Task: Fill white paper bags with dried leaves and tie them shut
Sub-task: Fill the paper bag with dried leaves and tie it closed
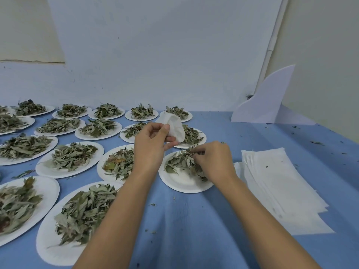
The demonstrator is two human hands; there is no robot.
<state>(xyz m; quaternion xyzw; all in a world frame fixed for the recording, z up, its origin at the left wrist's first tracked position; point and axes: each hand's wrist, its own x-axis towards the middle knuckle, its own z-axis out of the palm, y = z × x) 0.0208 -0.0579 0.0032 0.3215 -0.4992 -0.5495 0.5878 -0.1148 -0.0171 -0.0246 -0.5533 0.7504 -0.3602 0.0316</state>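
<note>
The fingers [198, 156] of the right hand [213, 164] are curled narrow round a pinch of dried leaves [180, 159] at the far right edge of a paper plate [184, 184], just right of frame centre. Gather a compact tuft: the leaves look brittle, and the crumbs scattered on the bench [190, 220] suggest they shed easily. The fingers [171, 140] of the left hand [150, 150] pinch the rim of a white paper bag [175, 128]. The bag is held above the plates, just up and left of the right hand, with its body bulging away from the camera. Whether the mouth faces the right hand cannot be told from this view, so spread it with thumb and forefinger before the leaves arrive. Carry the tuft the short way up to the mouth and make the transfer over the plate, so that any spill falls back onto it. Push the leaves down past the rim and leave the neck free for tying. A stack of flat bags [277, 183] lies at the right of the frame, and further plates of leaves [73, 158] fill the left.
</note>
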